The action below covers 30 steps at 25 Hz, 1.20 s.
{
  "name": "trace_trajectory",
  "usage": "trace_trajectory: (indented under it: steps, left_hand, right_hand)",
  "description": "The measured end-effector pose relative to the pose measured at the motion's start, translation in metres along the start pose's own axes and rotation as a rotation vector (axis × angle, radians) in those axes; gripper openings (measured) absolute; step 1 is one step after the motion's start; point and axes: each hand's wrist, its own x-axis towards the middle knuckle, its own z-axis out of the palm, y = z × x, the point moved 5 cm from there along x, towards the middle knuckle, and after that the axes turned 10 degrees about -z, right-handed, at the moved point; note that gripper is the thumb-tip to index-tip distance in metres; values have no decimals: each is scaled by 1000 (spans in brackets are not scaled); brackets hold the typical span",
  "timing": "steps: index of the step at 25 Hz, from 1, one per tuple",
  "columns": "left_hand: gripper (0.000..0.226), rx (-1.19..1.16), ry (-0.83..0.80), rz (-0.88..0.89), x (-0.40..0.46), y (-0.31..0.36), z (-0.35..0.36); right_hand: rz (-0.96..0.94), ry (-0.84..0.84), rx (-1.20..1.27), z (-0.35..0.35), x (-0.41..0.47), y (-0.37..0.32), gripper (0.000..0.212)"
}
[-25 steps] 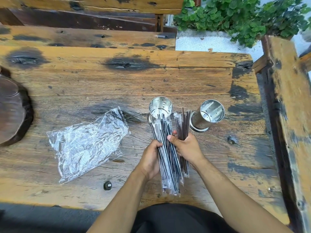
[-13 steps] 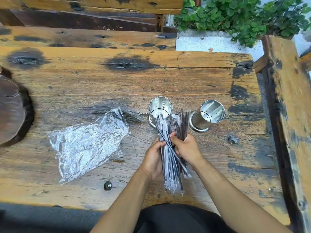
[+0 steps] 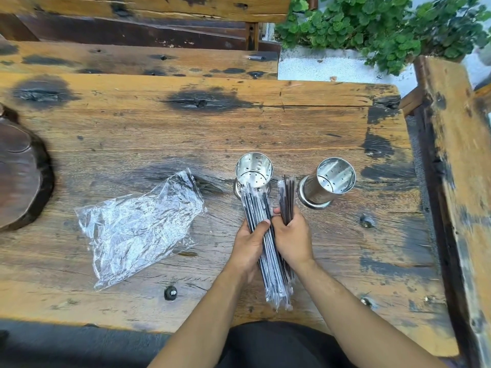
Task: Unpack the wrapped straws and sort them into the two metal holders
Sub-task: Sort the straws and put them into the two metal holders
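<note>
At the far left edge, a dark round wooden slab (image 3: 22, 171) is seen lying on the wooden table (image 3: 305, 128), partly cut off by the frame. The table is made of weathered planks, marked with black knots, stains and a long crack across its far boards. Just right of the slab, a crumpled clear plastic bag (image 3: 138, 224) is laid flat on the planks, and a dark bolt head (image 3: 170, 292) is set into the wood below it.

Near the middle, a bundle of wrapped dark straws (image 3: 259, 221) is gripped by the left hand (image 3: 249, 248), the thumb pressed across the wrappers; its far end is held in front of the left metal holder (image 3: 253, 171), which stands upright and perforated. Whether they touch cannot be told. A smaller bunch of brown straws (image 3: 287, 197) is clasped in the curled fingers of the right hand (image 3: 293, 241), raised between the two holders. The hands are held close together, touching. The right metal holder (image 3: 329, 181) is stood further right, well apart from the first.

A second plank bench (image 3: 132, 59) is placed beyond the table, green plants (image 3: 372, 25) are seen at the upper right above pale gravel, and a wooden beam (image 3: 457, 181) runs down the right edge.
</note>
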Motion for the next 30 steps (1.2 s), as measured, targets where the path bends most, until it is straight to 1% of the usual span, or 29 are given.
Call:
trace_trajectory:
  steps: [3, 6, 8, 9, 10, 11, 13, 15, 16, 17, 18, 21, 22, 23, 25, 28, 29, 30]
  left_hand:
    - [23, -3, 39, 16, 1, 1, -4]
    - [22, 1, 67, 36, 1, 2, -6]
    - [22, -6, 75, 27, 0, 1, -8]
    - [26, -12, 80, 19, 0, 0, -9]
    - [35, -22, 82, 14, 1, -1, -11]
    - [49, -33, 77, 10, 3, -1, -12]
    - [85, -21, 68, 2, 6, -2, -17]
    - [113, 8, 46, 14, 6, 0, -18]
    - [124, 12, 38, 9, 5, 1, -17]
    - [127, 13, 27, 1, 6, 2, -16]
    - [120, 16, 30, 2, 5, 3, -16]
    - [70, -4, 29, 16, 2, 7, -12]
    - [66, -15, 36, 6, 1, 7, -12]
    - [72, -29, 43, 2, 1, 7, -12]
    - [91, -46, 48, 6, 1, 10, -12]
    - [114, -87, 80, -8, -4, 12, -13]
    - [111, -117, 71, -11, -3, 12, -14]
    - [99, -130, 91, -19, -3, 12, -17]
  right_hand:
    - [-69, 4, -56, 0, -1, -9, 4]
    - [-87, -19, -104, 1, -3, -12, 4]
    - [-101, -30, -196, 1, -7, -12, 7]
    - [-124, -30, -259, 1, -8, -14, 9]
    - [-156, -27, -321, 1, -10, -16, 13]
    - [-185, -24, -374, 1, -11, -18, 17]
    - [-218, -28, -460, -1, -10, -20, 24]
    - [-226, -34, -514, -2, -9, -21, 28]
    - [-213, -36, -510, -2, -9, -20, 28]
    - [-189, -36, -487, -1, -8, -19, 28]
    - [-162, -29, -456, -1, -8, -18, 27]
    - [-71, -15, -299, -2, -6, -14, 19]
    - [-50, -26, -218, -1, -6, -13, 15]
    - [-43, -45, -129, -1, -6, -12, 12]
    - [-65, -105, 5, 0, -7, -15, 7]
    - [-99, -255, 89, 4, -10, -16, 18]
    - [-113, -295, 96, 4, -11, -15, 21]
    - [-131, -330, 93, 4, -11, -14, 26]
